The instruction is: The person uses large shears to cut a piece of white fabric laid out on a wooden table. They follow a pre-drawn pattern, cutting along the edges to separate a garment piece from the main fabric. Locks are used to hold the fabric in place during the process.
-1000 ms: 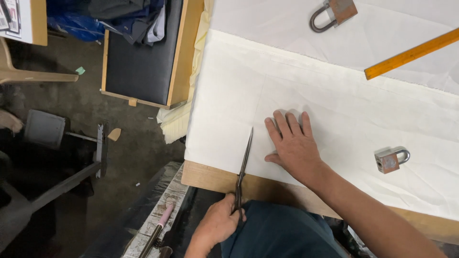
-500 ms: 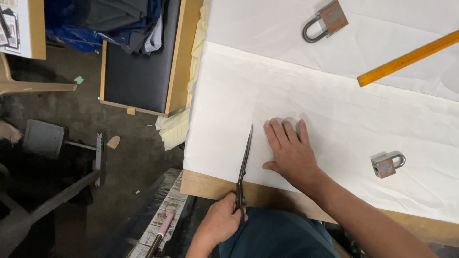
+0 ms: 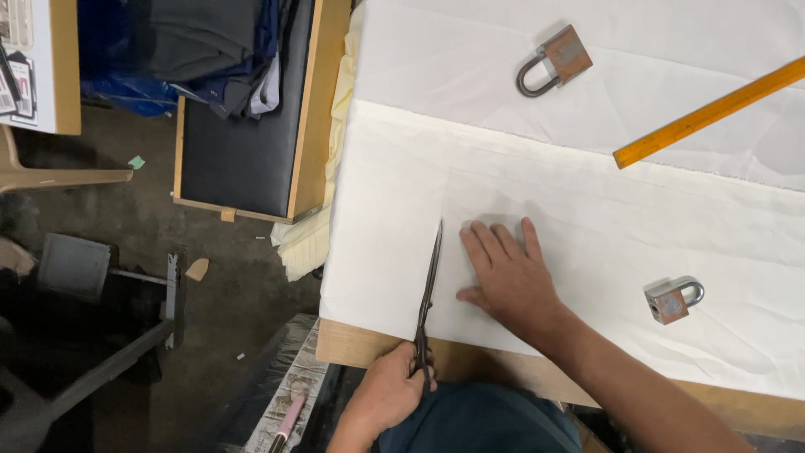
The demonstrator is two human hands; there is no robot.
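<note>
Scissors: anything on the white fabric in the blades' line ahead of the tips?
Nothing visible. The scissors point up a bare strip of white fabric. The right hand lies flat beside the blades; both padlocks and the yellow ruler sit off to the right.

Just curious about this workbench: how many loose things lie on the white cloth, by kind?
Padlocks: 2, one up top, one at the right
Ruler: 1, yellow
Scissors: 1, held in the left hand
Total: 4
</note>
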